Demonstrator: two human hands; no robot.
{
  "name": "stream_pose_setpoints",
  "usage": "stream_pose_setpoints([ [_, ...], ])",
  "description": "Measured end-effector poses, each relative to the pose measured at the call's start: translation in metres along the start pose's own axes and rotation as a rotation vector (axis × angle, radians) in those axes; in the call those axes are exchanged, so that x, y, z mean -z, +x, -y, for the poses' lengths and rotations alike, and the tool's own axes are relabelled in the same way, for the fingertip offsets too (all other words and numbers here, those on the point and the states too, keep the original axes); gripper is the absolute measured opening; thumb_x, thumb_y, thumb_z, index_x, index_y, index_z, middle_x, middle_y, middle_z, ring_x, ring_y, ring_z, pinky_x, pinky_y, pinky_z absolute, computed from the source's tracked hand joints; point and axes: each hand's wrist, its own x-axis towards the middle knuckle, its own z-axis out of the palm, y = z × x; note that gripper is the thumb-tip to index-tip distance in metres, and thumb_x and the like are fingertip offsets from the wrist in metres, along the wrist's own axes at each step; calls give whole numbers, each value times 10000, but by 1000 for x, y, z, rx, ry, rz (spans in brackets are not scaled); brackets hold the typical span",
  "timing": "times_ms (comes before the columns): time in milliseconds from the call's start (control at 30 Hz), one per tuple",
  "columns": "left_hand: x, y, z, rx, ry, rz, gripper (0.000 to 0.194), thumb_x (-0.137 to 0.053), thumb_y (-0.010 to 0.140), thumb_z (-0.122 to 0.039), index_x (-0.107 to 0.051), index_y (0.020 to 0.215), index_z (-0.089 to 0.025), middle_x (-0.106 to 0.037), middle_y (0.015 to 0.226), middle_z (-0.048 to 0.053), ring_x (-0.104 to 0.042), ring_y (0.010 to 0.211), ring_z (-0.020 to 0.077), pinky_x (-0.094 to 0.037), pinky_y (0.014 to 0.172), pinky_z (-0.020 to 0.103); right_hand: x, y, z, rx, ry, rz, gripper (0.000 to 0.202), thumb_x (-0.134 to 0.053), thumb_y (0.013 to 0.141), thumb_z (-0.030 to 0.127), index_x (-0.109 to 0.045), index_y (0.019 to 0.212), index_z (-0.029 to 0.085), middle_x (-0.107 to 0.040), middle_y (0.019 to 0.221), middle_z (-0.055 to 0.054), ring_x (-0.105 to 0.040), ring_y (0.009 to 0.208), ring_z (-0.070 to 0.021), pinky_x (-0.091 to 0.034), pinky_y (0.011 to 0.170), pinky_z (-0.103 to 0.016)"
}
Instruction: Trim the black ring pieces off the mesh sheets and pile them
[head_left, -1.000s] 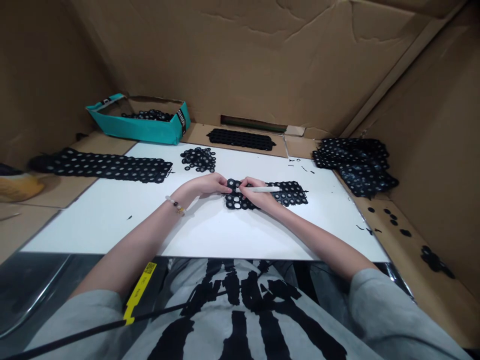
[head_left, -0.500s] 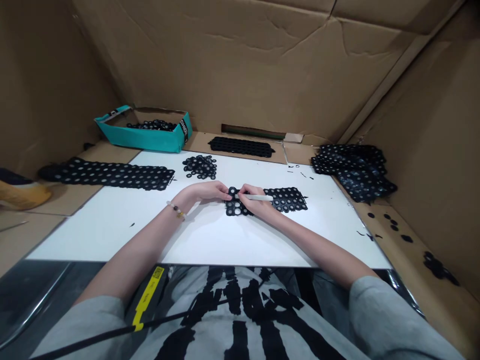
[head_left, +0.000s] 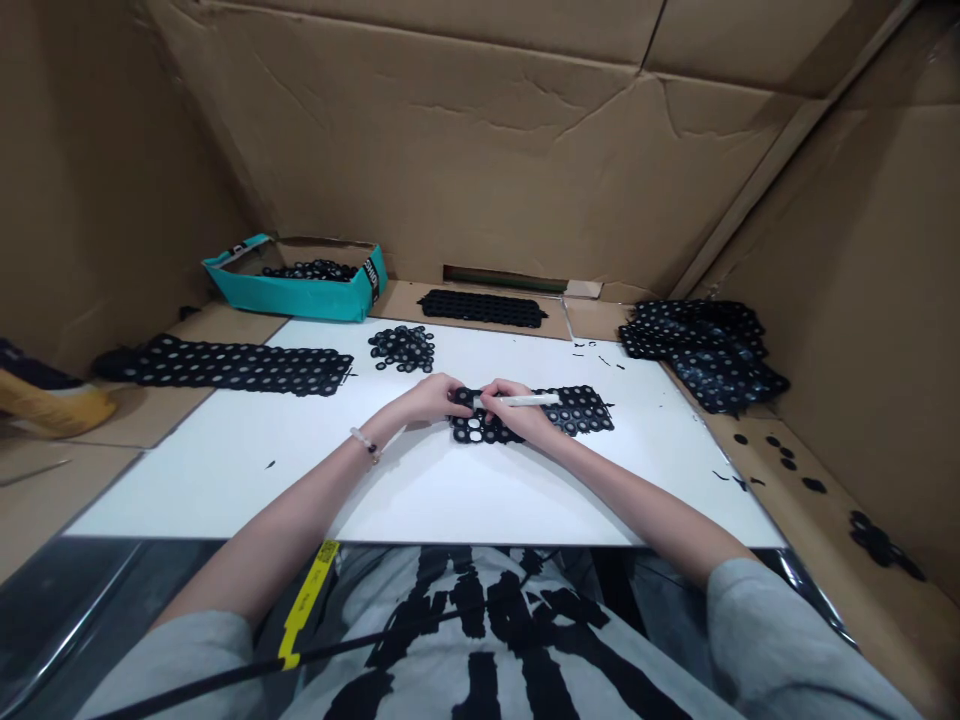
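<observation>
Sheet [head_left: 585, 410]: black, dotted, flat on the white table [head_left: 450, 500], partly under both hands.
Right hand [head_left: 517, 408]: grip pinching a white pen-like tool [head_left: 532, 400].
Left hand [head_left: 433, 398]: touching the sheet's left end; cannot tell whether its grip pinches or presses.
Tool work: apparently at single holes; next move likely calls for steadying.
Table edge: front side well apart, leaving room; ring pile [head_left: 405, 350] beyond left hand.

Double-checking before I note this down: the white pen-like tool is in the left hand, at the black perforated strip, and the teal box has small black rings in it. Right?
Not quite: the head view shows the white pen-like tool in the right hand, at the black perforated strip. The teal box does have small black rings in it.
</observation>
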Motion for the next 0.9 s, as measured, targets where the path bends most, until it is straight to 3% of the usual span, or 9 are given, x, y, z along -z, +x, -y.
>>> stream_pose_setpoints([
  [100,5,0,3,19,-68,33,374,-707,647,-526,-601,667,-168,-570,633,-2,-464,617,156,-330,582,267,17,7,1,0,103,-22,230,-605,787,416,-613,740,192,-721,1122,-60,-628,619,-120,-398,483,-239],
  [233,30,-8,8,51,-12,100,358,-722,636,-510,-579,623,-183,-562,603,1,-472,592,159,-319,553,267,47,19,-5,-7,99,-117,246,-616,769,426,-603,694,191,-749,1001,-67,-662,800,-166,-468,622,-253],
  [333,52,-18,11,99,106,120,331,-737,609,-481,-573,608,-194,-568,596,5,-489,590,168,-314,544,268,56,25,-13,-25,64,-84,212,-606,766,383,-607,674,193,-759,950,-60,-669,903,-185,-493,803,-295],
  [467,67,-29,12,223,182,129,280,-733,584,-445,-595,623,-204,-604,613,11,-529,610,188,-337,552,268,50,23,-16,-11,-80,41,157,-594,774,318,-627,685,194,-760,958,-49,-675,959,-196,-459,944,-343],
  [600,71,-34,11,271,234,152,273,-743,556,-424,-578,580,-208,-595,582,11,-524,603,192,-335,552,269,41,15,-8,41,-249,92,155,-580,816,301,-651,718,205,-751,993,-44,-655,977,-205,-448,945,-363],
  [700,72,-34,12,232,236,169,269,-738,568,-440,-609,616,-209,-627,624,18,-540,631,196,-351,572,265,38,10,-2,61,-285,90,161,-565,837,293,-649,728,210,-740,1036,-50,-638,1023,-212,-433,961,-368],
  [800,72,-30,15,165,186,99,343,-736,571,-463,-700,801,-210,-706,810,38,-589,742,217,-388,629,257,38,8,0,62,-282,93,159,-558,843,299,-650,746,214,-729,1065,-43,-624,1055,-208,-414,986,-371],
  [900,67,-24,19,155,125,87,354,-685,608,-455,-716,851,-200,-719,849,46,-604,776,228,-417,662,262,39,11,-4,38,-234,90,159,-560,830,322,-643,755,210,-725,961,-26,-633,964,-194,-431,937,-346],
])
